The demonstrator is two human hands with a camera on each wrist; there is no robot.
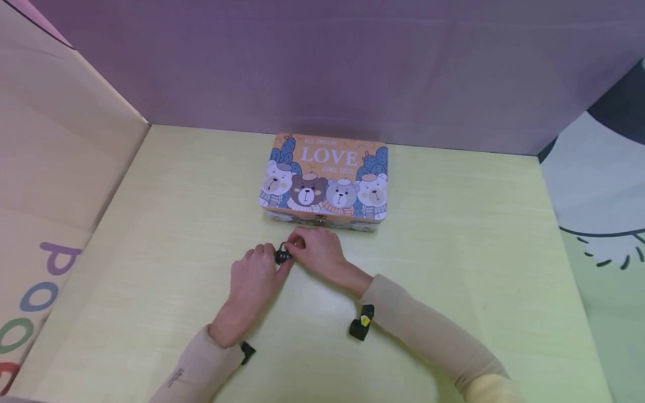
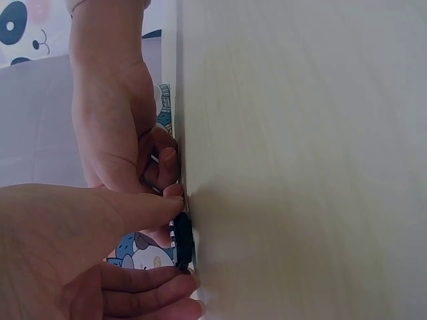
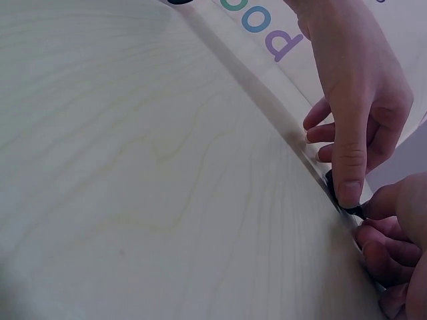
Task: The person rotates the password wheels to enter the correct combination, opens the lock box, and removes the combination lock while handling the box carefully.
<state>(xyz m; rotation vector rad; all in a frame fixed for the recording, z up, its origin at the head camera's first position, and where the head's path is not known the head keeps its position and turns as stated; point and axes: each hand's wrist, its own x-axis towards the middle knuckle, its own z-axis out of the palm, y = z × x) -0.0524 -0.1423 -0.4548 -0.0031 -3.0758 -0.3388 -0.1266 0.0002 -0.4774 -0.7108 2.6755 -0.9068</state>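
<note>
A small black combination padlock (image 1: 282, 256) with a row of number dials is held just over the table, in front of the box. My left hand (image 1: 255, 275) pinches its body between thumb and fingers; in the left wrist view the thumb lies along the top of the padlock (image 2: 183, 241). From the other side, my right hand (image 1: 318, 253) pinches at the shackle end with thumb and forefinger, its other fingers curled. Behind the hands sits a closed tin box (image 1: 325, 176) with bears and the word LOVE on its lid, a small metal clasp (image 1: 319, 219) at its front.
The pale wooden table (image 1: 468, 235) carries the box near its back edge. A purple-grey panel (image 1: 342, 67) rises right behind it. Printed panels stand left and right. Black wrist-worn devices (image 1: 361, 323) hang below both sleeves.
</note>
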